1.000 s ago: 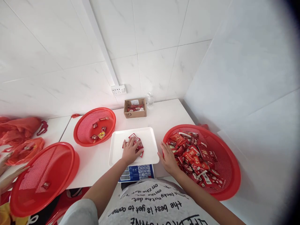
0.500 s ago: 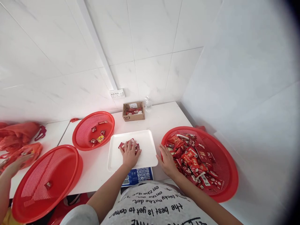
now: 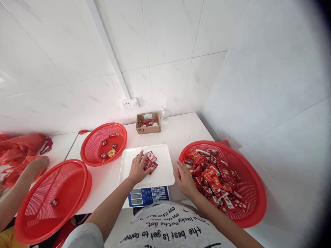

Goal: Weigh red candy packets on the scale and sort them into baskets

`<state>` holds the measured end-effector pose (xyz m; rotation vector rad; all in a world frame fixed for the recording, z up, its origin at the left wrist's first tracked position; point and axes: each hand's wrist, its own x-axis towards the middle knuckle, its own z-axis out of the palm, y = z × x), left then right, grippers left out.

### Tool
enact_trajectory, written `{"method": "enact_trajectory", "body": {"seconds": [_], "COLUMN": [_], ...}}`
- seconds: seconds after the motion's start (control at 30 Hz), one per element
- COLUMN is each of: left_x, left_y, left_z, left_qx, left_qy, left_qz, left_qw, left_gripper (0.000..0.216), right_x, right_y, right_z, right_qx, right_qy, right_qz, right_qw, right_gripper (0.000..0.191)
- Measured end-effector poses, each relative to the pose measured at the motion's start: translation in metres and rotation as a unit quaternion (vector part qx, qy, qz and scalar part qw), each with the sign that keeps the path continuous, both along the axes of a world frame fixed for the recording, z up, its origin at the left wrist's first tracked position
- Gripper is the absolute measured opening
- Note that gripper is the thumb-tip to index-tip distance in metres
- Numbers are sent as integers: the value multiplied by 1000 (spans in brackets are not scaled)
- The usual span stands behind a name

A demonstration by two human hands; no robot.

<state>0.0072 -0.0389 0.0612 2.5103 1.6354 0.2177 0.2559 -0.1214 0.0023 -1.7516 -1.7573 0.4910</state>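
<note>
My left hand (image 3: 136, 169) lies on the white tray (image 3: 162, 174) of a blue scale (image 3: 148, 195), fingers spread flat over a small pile of red candy packets (image 3: 150, 161). My right hand (image 3: 185, 178) rests at the near left rim of a large red basket (image 3: 254, 203) filled with several red candy packets (image 3: 213, 174); its fingers are stretched out and hold nothing that I can see.
A red basket (image 3: 103, 144) with a few candies stands at the back left, another red basket (image 3: 49, 199) with one candy at the near left. A cardboard box (image 3: 148, 123) and a water bottle (image 3: 164, 114) sit by the wall. Another person's hand (image 3: 36, 164) reaches to red bags (image 3: 18, 146).
My left hand has slid left across the tray, uncovering some packets on its right. The other person's hand has reached further in by the near-left basket.
</note>
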Motion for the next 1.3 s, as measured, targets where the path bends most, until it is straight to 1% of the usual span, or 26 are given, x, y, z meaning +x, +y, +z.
{"method": "enact_trajectory", "body": {"seconds": [0.07,0.2,0.4,0.57,0.7,0.8,0.93,1.03,1.1,1.2,1.3], "left_x": [3,9,4,-12,-19,-18,-14,-7,3,26,50], "left_y": [-3,-7,-7,-6,-5,-4,-2,-3,-4,-9,-13], "left_z": [-4,-9,-4,-3,-5,-5,-2,2,5,6,2], "left_qx": [0,-34,-46,-74,-76,-79,-95,-94,-81,-75,-96], "left_qy": [-10,-4,-20,-44,-41,-39,-33,-20,-15,-16,-3], "left_qz": [36,53,111,109,123,138,157,171,169,175,197], "left_qw": [999,998,993,990,989,987,982,981,982,982,976], "left_gripper": [72,71,68,53,48,50,59,64,65,65,67], "right_x": [0,1,0,1,1,1,1,0,0,0,1], "right_y": [0,0,0,0,0,0,0,0,0,0,0], "right_z": [1,1,0,0,0,1,3,3,2,0,-2], "right_qx": [-8,-23,-10,-9,-1,-3,-7,-6,-10,-9,1], "right_qy": [-2,-5,-5,-7,-6,-6,-4,-4,-5,-8,-8], "right_qz": [1,-2,-2,-5,-2,1,1,-1,-2,-3,0], "right_qw": [1000,1000,1000,1000,1000,1000,1000,1000,1000,1000,1000], "right_gripper": [51,52,51,51,51,51,50,50,50,50,50]}}
